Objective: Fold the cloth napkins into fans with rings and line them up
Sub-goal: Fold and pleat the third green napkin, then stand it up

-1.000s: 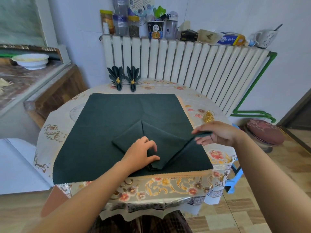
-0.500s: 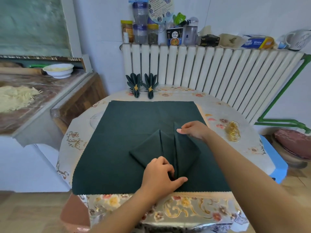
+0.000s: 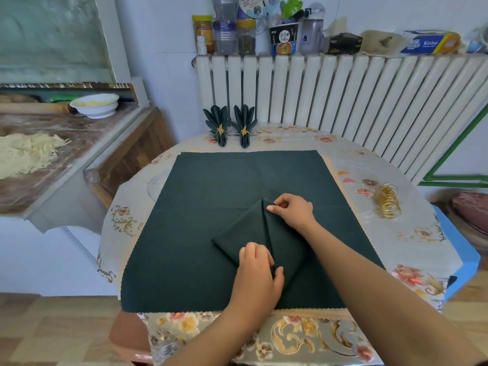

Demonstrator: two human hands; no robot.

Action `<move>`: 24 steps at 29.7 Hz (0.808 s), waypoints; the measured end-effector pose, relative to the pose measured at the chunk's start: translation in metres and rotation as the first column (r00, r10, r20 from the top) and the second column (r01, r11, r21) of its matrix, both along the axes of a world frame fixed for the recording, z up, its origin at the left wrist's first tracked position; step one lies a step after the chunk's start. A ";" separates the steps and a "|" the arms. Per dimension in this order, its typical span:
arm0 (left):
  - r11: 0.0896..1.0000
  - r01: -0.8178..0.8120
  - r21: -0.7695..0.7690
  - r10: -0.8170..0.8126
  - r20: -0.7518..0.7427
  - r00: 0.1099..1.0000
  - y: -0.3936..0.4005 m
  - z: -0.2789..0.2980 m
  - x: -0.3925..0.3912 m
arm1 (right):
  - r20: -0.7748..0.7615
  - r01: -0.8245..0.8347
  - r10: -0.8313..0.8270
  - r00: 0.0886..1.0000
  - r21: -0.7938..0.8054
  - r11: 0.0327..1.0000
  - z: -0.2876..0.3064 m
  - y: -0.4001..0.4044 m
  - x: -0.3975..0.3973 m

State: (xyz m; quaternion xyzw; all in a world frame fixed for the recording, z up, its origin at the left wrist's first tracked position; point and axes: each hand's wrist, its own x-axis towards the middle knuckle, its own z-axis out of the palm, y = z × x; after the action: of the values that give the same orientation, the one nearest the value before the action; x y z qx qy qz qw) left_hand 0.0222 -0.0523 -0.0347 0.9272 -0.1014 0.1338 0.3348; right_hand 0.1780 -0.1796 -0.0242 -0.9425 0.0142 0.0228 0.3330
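On the dark green cloth [image 3: 211,207], left hand [image 3: 257,270] fingers grip the napkin [image 3: 245,233]'s near corner; right hand [image 3: 291,210] fingers pinch its far tip.

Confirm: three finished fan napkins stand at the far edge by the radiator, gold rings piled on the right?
Not quite. The head view shows two finished fan napkins, not three, at the far edge by the radiator. The gold rings are indeed piled on the right.

two finished fans [image 3: 231,125] at table's [image 3: 412,233] far edge; folded napkin [image 3: 253,233] centre; rings [image 3: 387,202] to its right.
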 end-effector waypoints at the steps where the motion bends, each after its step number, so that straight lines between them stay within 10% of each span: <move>1: 1.000 0.013 -0.004 -0.013 -0.008 1.000 0.000 -0.001 0.000 | 0.035 -0.004 0.005 0.999 -0.017 1.000 -0.002 0.001 0.000; 8: 0.997 0.072 0.026 -0.072 -0.015 0.997 0.003 -0.006 0.003 | 0.159 -0.039 0.067 0.985 -0.173 0.984 -0.012 0.004 0.003; 24: 0.829 0.498 0.255 -0.368 -0.423 0.828 0.041 0.041 0.045 | 0.186 0.016 -0.097 0.978 0.395 0.919 0.005 -0.002 -0.175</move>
State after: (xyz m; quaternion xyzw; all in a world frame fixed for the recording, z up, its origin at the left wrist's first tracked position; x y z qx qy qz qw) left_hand 0.0675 -0.0110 0.0059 0.9317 -0.2724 -0.1378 0.1967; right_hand 0.0030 -0.1817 -0.0193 -0.8536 0.0027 -0.0804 0.5146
